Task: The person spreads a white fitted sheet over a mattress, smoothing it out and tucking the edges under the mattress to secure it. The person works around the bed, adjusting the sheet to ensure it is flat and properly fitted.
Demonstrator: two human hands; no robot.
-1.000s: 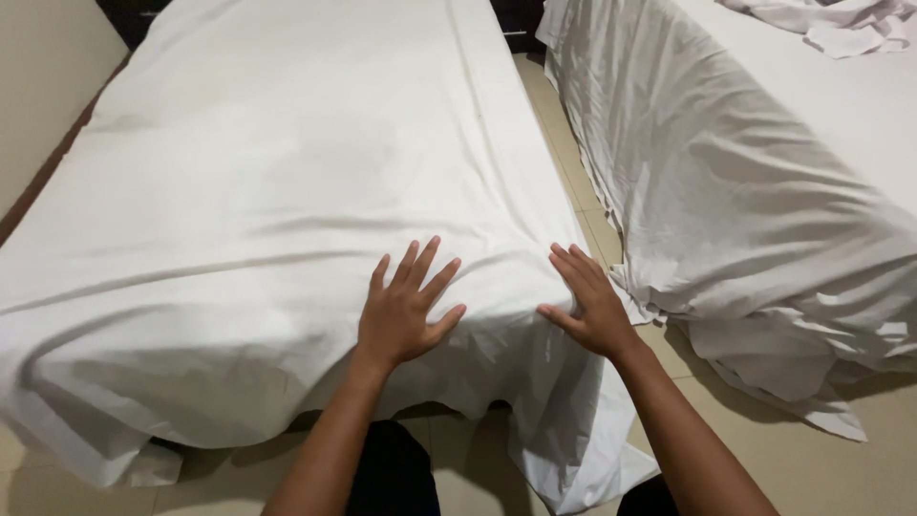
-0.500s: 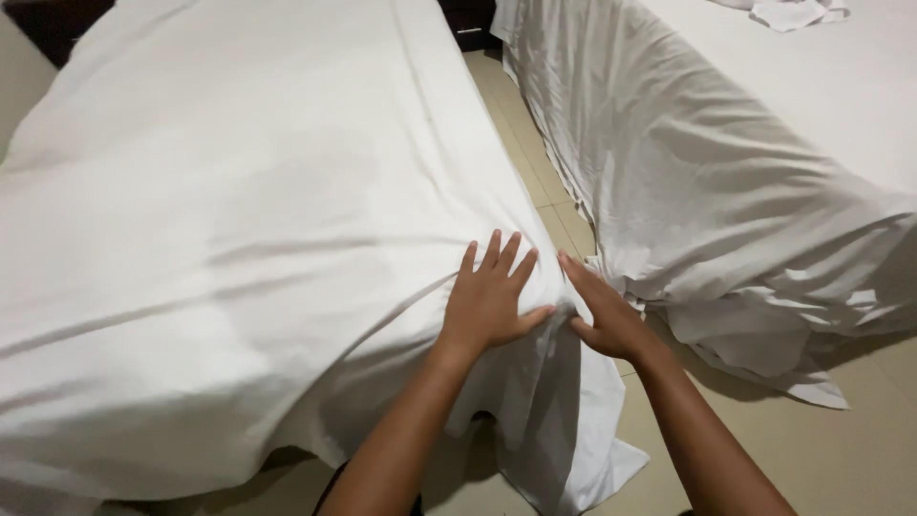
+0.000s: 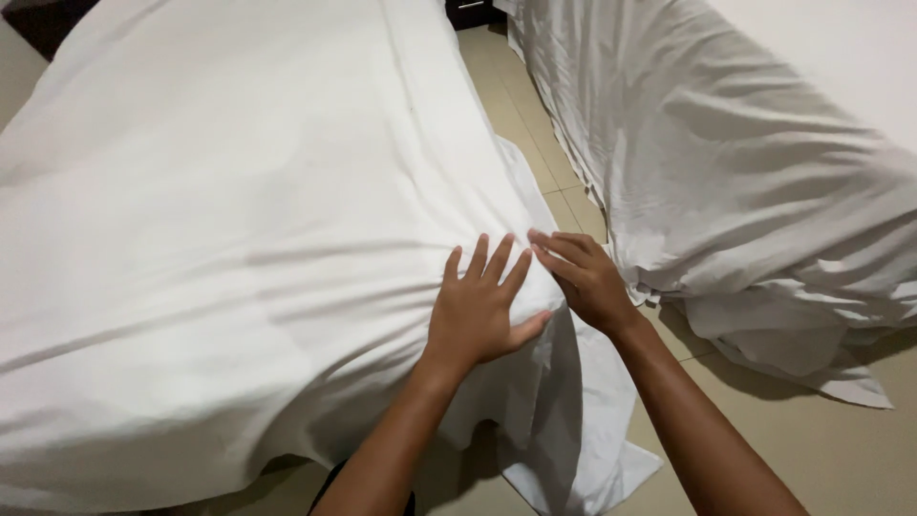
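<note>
The left hand (image 3: pixel 480 311) lies flat, fingers spread, palm down on the white sheet (image 3: pixel 239 248) at the near right corner of the bed (image 3: pixel 521 406); the right hand (image 3: pixel 585 280), fingers extended and holding nothing, presses the same sheet just beside it, at the bed's right edge. The step in hand appears to be smoothing the sheet over this corner, and the loose fabric hanging to the tiled floor (image 3: pixel 812 449) calls for gathering with both hands. Across the narrow aisle, a second bed (image 3: pixel 745 162) carries a crumpled white sheet; no packages, labels or signs are visible.
</note>
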